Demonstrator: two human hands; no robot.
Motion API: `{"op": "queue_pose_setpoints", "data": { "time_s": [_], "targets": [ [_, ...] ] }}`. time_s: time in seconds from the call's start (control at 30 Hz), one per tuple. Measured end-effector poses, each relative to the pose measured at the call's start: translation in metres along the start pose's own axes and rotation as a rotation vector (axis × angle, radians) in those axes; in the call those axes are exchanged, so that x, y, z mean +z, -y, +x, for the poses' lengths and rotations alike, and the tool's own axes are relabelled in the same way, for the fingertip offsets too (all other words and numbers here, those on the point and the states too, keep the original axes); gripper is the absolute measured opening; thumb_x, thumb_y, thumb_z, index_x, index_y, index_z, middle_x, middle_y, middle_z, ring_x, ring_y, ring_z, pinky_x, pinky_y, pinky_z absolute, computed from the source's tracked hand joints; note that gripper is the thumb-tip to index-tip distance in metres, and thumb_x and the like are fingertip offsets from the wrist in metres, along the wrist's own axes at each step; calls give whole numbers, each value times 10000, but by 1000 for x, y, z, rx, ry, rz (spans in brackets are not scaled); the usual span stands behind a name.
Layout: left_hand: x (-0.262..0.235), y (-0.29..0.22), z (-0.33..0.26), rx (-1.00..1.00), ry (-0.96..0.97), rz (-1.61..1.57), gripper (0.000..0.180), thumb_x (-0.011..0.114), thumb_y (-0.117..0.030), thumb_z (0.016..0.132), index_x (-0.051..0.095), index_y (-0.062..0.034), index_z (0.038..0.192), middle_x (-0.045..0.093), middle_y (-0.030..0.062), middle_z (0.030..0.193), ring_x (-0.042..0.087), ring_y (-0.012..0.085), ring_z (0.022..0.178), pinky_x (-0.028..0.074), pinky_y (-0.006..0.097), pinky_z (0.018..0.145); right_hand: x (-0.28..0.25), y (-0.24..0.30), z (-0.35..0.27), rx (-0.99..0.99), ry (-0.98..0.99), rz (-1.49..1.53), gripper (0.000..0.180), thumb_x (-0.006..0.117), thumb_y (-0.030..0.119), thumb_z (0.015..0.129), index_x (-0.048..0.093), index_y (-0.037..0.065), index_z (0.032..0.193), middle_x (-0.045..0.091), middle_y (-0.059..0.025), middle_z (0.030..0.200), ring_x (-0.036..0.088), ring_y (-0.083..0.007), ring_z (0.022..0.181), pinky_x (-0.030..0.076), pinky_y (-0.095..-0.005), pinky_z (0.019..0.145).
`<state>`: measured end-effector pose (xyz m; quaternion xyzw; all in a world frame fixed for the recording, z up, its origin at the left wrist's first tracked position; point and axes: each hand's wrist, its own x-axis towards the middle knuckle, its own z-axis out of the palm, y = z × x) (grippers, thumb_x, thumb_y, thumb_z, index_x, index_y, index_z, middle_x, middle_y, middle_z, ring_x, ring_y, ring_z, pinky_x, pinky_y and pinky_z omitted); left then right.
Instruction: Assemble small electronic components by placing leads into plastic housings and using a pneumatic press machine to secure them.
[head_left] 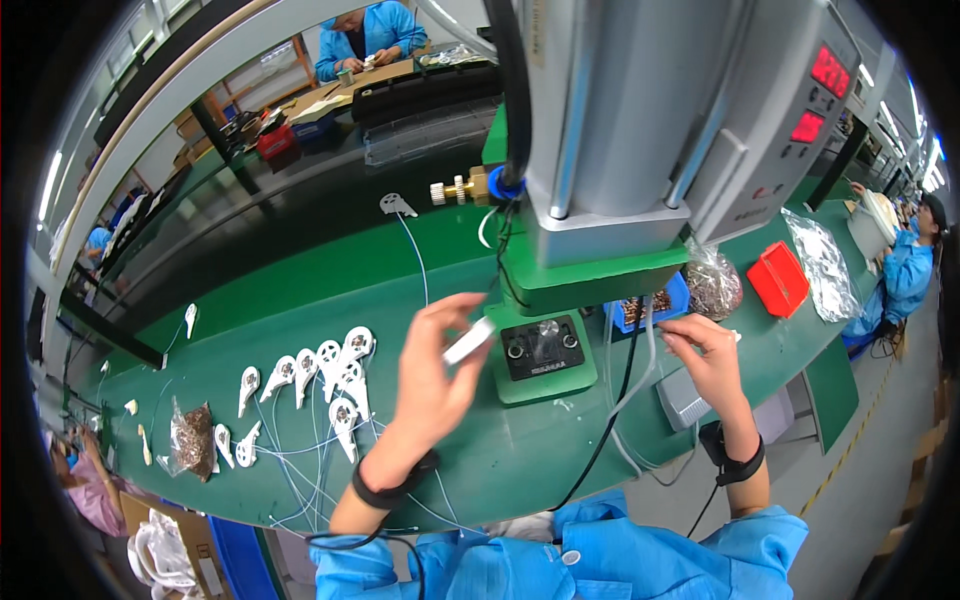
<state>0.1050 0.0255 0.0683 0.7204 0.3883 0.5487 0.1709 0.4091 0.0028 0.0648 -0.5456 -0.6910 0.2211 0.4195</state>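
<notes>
My left hand (pixel 430 375) is closed on a small white plastic piece (pixel 468 342), blurred by motion, just left of a bench press. Beside that hand is the press's black fixture plate (pixel 545 362), set on a green base under the press head (pixel 610 270). My right hand (pixel 708 362) is raised to the right of the press, thumb and fingertips pinched together; whatever they hold is too small to make out. Close to those fingertips is a blue bin (pixel 675 296) of small brass-coloured parts. Several white teardrop-shaped parts with thin cords (pixel 343 415) lie left of my left hand.
A clear bag of small parts (pixel 712 285), a red bin (pixel 778 279) and plastic wrap (pixel 822 265) stand at the right. Hoses and a black cable (pixel 612 425) cross the bench front. Another bag (pixel 192 440) lies at left. Co-workers sit beyond the bench.
</notes>
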Motion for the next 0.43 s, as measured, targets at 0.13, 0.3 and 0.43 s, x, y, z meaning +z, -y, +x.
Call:
{"op": "queue_pose_setpoints", "data": {
  "time_s": [0.13,0.3,0.43],
  "targets": [
    [44,6,13,122,241,408,410,632,-146,769,447,-11,1110,510,204,1012,489,374,884,399,413,760,5,8,-3,-143,16,-67,159,605,-7,764,637,-7,920,612,-103,788,600,-187,678,467,-266,589],
    [48,-3,2,50,432,329,425,612,-160,767,432,-3,1118,481,203,1049,480,390,925,410,431,768,-14,-13,-16,-39,69,-102,163,599,-5,768,637,-7,927,611,-104,787,593,-194,672,466,-268,601],
    [46,7,4,54,489,398,481,631,-221,762,437,-82,1180,461,181,1097,499,347,904,411,428,752,-11,-15,-13,41,44,-37,163,591,-4,775,641,-4,931,612,-102,782,594,-188,668,469,-268,605]
  ]
}}
